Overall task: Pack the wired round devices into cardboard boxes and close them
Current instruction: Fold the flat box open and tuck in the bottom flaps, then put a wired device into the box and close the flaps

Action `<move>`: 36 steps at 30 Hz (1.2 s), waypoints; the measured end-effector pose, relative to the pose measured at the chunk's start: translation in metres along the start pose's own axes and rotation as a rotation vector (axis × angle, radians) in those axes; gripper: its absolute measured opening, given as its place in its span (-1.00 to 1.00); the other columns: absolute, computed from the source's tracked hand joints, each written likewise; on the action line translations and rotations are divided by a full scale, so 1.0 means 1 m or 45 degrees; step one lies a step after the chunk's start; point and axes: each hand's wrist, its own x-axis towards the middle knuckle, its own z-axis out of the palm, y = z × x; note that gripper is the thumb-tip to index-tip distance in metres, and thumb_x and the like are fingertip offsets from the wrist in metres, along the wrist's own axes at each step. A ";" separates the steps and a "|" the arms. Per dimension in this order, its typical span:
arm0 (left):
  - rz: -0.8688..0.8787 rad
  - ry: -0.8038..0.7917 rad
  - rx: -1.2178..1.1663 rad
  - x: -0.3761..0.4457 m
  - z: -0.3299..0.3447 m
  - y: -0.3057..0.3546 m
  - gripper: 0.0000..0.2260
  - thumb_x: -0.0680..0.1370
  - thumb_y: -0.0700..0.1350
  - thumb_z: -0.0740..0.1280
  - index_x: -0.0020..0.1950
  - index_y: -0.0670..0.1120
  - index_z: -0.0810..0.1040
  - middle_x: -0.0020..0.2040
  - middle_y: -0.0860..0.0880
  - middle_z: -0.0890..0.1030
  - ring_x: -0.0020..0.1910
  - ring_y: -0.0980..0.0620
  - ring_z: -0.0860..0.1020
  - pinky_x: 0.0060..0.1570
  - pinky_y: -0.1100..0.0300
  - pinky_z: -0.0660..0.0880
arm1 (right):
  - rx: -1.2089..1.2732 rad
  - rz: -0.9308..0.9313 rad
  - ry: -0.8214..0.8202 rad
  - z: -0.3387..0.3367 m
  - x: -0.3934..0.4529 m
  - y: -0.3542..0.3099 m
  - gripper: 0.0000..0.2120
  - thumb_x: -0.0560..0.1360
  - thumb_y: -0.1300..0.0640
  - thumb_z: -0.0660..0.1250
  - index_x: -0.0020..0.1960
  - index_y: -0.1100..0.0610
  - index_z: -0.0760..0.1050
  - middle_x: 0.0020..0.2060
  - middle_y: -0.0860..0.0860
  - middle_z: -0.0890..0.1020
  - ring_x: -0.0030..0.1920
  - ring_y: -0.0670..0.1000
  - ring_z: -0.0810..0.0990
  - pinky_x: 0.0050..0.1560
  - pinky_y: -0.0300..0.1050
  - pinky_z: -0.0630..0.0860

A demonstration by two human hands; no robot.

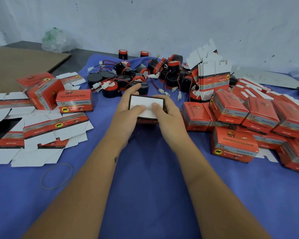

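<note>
Both my bare forearms are reaching up the middle of the blue cloth-covered surface [145, 195], and my hands are meeting on a small red cardboard box [146, 107] near its centre. My left hand [126, 116] is gripping the box's left side, its thumb pressing down on the white inner flap, fingers wrapping round the far edge. My right hand [167, 116] is clasping the right side, thumb also lying on that flap. I cannot tell what is inside.

Near the left edge a thin rubber band loop [57, 175] is lying flat, and beyond it unfolded red-and-white box blanks [47, 133] are spreading out beside a few assembled red boxes [74, 100]. Along the right edge a heap of closed red boxes [248, 121] is piling up, with a standing stack of flat blanks [214, 80] behind it. Toward the far edge the black-and-red round devices with red wires and white plugs [145, 73] are lying jumbled together. At the far left corner a brown cardboard sheet [21, 64] is lying beside a crumpled clear plastic bag [55, 40].
</note>
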 end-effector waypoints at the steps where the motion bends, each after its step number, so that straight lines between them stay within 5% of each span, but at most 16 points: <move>1: 0.009 -0.005 0.024 0.000 -0.001 -0.001 -0.48 0.57 -0.32 0.23 0.20 0.34 0.47 0.31 0.09 0.48 0.04 0.25 0.57 -0.13 0.41 0.49 | -0.015 -0.007 0.007 0.000 0.000 0.001 -0.82 0.62 0.19 0.20 0.15 -0.01 0.50 -0.09 -0.08 0.62 -0.13 -0.16 0.58 -0.15 -0.28 0.57; 6: 0.064 -0.042 0.055 -0.001 0.003 -0.002 -0.55 0.64 -0.14 0.20 0.32 0.42 0.28 0.48 0.16 0.32 0.40 0.19 0.36 0.20 0.34 0.43 | 0.115 0.006 0.064 0.002 -0.002 -0.001 -0.84 0.64 0.12 0.18 0.08 0.03 0.53 -0.22 -0.36 0.61 -0.20 -0.36 0.54 -0.23 -0.48 0.45; 8: 0.048 0.008 0.106 0.001 0.005 -0.002 -0.58 0.67 -0.01 0.18 0.44 0.36 0.19 0.52 0.20 0.19 0.49 0.24 0.18 0.30 0.38 0.26 | 0.121 -0.056 0.153 0.001 -0.001 -0.002 -0.86 0.62 0.13 0.21 -0.01 0.08 0.55 -0.15 -0.24 0.62 -0.10 -0.30 0.55 -0.09 -0.42 0.46; 11: -0.158 0.052 0.350 0.005 0.001 -0.006 -0.48 0.63 0.17 0.17 0.57 0.18 0.14 0.56 0.07 0.15 0.52 0.10 0.18 0.43 0.12 0.18 | 0.088 -0.219 0.292 -0.002 0.000 -0.004 -0.85 0.51 0.35 0.27 -0.12 0.13 0.50 0.01 -0.03 0.54 0.10 -0.19 0.50 0.09 -0.30 0.45; 13: -0.271 -0.022 0.315 0.004 -0.001 -0.006 -0.60 0.61 0.21 0.18 0.44 0.15 0.40 0.38 -0.02 0.47 0.24 0.15 0.53 0.21 0.07 0.47 | 0.041 -0.310 0.302 -0.001 -0.002 -0.007 -0.76 0.45 0.43 0.26 -0.15 0.11 0.48 0.06 -0.11 0.50 0.19 -0.23 0.46 0.15 -0.26 0.48; 15: -0.271 -0.016 0.174 0.004 -0.002 -0.006 -0.83 0.60 0.15 0.24 0.10 0.19 0.59 0.01 0.05 0.65 -0.18 0.23 0.61 -0.16 0.19 0.50 | 0.023 -0.338 0.268 0.001 -0.004 -0.007 -0.71 0.45 0.44 0.25 -0.12 0.05 0.48 0.18 -0.13 0.48 0.29 -0.17 0.43 0.23 -0.15 0.48; 17: -0.226 0.103 0.055 0.009 -0.006 -0.007 -0.85 0.54 0.09 0.32 0.05 0.14 0.63 -0.03 0.10 0.66 -0.12 0.15 0.60 -0.18 0.19 0.51 | 0.023 -0.314 0.232 0.003 -0.004 -0.004 -0.67 0.48 0.39 0.25 0.00 -0.04 0.47 0.29 -0.15 0.43 0.33 -0.16 0.41 0.23 -0.18 0.47; 19: -0.175 0.288 -0.058 0.016 -0.012 -0.009 -0.70 0.49 0.02 0.38 0.21 0.01 0.58 0.06 0.09 0.65 -0.01 0.12 0.60 -0.13 0.22 0.53 | -0.039 -0.232 0.226 0.004 0.000 -0.001 -0.68 0.53 0.32 0.25 0.14 -0.06 0.45 0.32 -0.13 0.41 0.22 -0.25 0.44 0.21 -0.27 0.44; 21: -0.125 0.509 -0.158 0.022 -0.018 -0.011 -0.59 0.50 -0.08 0.44 0.32 -0.05 0.45 0.06 0.13 0.62 -0.03 0.24 0.61 -0.08 0.30 0.53 | -0.188 -0.077 0.186 0.004 0.013 0.002 -0.72 0.57 0.25 0.24 0.24 0.01 0.43 0.29 -0.11 0.39 0.01 -0.26 0.45 -0.10 -0.50 0.45; 23: -0.085 0.664 -0.170 0.027 -0.021 -0.015 -0.51 0.47 -0.12 0.49 0.33 -0.04 0.35 0.05 0.15 0.60 -0.10 0.36 0.60 -0.08 0.38 0.51 | -0.415 0.082 0.092 0.004 0.033 0.007 -0.71 0.58 0.17 0.22 0.29 0.02 0.42 0.23 -0.15 0.33 0.06 -0.32 0.42 -0.34 -0.43 0.41; 28: -0.103 0.762 -0.137 0.034 -0.019 -0.023 -0.47 0.45 -0.10 0.51 0.30 -0.02 0.31 0.03 0.17 0.56 -0.18 0.45 0.56 -0.21 0.49 0.47 | -0.610 0.016 0.007 0.022 0.085 0.022 -0.56 0.57 0.19 0.26 0.43 0.02 0.31 0.27 -0.01 0.32 0.07 -0.07 0.46 -0.27 -0.48 0.40; 30: -0.121 0.764 -0.133 0.034 -0.019 -0.025 -0.47 0.45 -0.08 0.51 0.30 0.01 0.31 0.04 0.17 0.57 -0.15 0.46 0.56 -0.20 0.48 0.48 | -0.616 -0.021 0.012 0.032 0.105 0.029 -0.46 0.56 0.20 0.29 0.49 -0.02 0.25 0.41 0.07 0.26 0.25 -0.01 0.35 0.04 -0.53 0.34; 32: -0.125 0.764 -0.126 0.035 -0.018 -0.026 -0.47 0.44 -0.08 0.52 0.28 0.03 0.30 0.07 0.16 0.58 -0.11 0.44 0.57 -0.23 0.52 0.47 | -0.717 -0.026 -0.002 0.040 0.122 0.039 -0.41 0.56 0.14 0.31 0.52 -0.05 0.20 0.48 0.14 0.19 0.45 0.12 0.19 0.41 -0.14 0.25; 34: -0.126 0.772 -0.126 0.035 -0.017 -0.026 -0.48 0.44 -0.08 0.52 0.26 0.03 0.30 0.06 0.16 0.58 -0.11 0.43 0.58 -0.19 0.49 0.50 | -0.888 0.012 -0.061 0.045 0.133 0.048 -0.40 0.55 0.07 0.31 0.54 -0.08 0.19 0.48 0.15 0.25 0.47 0.17 0.20 0.44 0.11 0.23; 36: -0.141 0.798 -0.148 0.036 -0.017 -0.025 -0.48 0.45 -0.07 0.52 0.27 0.03 0.30 0.06 0.16 0.57 -0.10 0.40 0.58 -0.07 0.38 0.56 | -0.951 0.026 -0.067 0.045 0.136 0.053 -0.43 0.52 0.07 0.32 0.49 -0.07 0.29 0.40 0.11 0.39 0.40 0.16 0.34 0.34 0.11 0.36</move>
